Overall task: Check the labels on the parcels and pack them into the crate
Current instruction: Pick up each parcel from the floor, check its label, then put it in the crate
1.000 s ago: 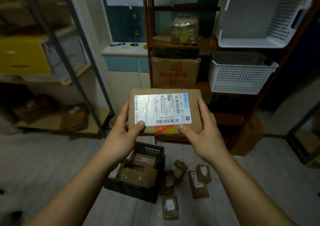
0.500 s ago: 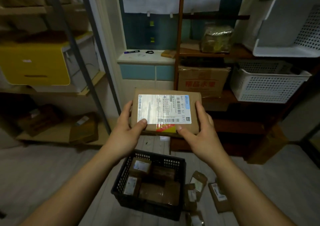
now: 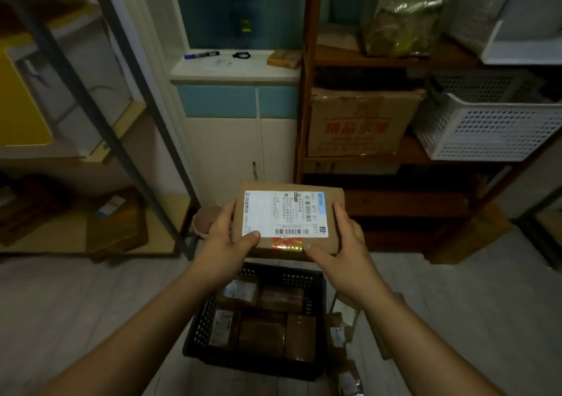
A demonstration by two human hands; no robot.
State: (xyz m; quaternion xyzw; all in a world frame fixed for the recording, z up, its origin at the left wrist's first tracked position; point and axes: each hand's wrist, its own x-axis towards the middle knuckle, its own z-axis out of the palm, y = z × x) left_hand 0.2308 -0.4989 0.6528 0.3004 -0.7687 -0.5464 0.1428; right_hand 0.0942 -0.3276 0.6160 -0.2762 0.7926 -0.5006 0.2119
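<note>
Parcel (image 3: 289, 216), label (image 3: 284, 213) facing up, is held level above the far rim of the black crate (image 3: 258, 368), not yet inside it. Left hand (image 3: 225, 243) and right hand (image 3: 343, 252) grip its short ends, fingers along the sides and thumbs pressing the top face. The step in hand looks like label checking, probably near its end. Next it must be lowered onto the packed parcels (image 3: 261, 335) in the crate, likely on top, since little bare bottom shows. Loose parcels (image 3: 337, 335) lie just right of the crate. Against the earlier frames, the parcel hangs closer to the crate, and the grip is the same.
</note>
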